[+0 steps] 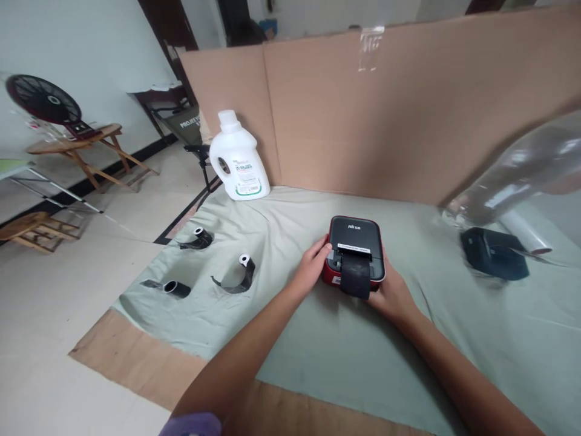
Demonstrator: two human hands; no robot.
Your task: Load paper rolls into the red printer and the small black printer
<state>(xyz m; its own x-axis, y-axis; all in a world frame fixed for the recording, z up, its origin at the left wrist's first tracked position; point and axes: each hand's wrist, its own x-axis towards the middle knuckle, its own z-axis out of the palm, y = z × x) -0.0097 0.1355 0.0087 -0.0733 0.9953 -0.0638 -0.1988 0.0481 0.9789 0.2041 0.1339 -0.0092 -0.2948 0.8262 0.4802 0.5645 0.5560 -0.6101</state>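
A small red and black printer [355, 239] sits on the pale green cloth [318, 339], with a black strip hanging out of its front slot. My left hand [313, 266] grips its left side, thumb on top. On the other side my right hand [393, 290] holds the right front corner, fingers wrapped under it. Both hands are closed on the device.
Three black rolls lie to the left [200, 237], [242, 272], [175, 288]. A white jug [236, 158] stands by the cardboard wall [385, 109]. At right lie a second black device [494, 252], a clear plastic wrap [521, 169] and a white tube [526, 233]. Wooden tables and a fan stand far left.
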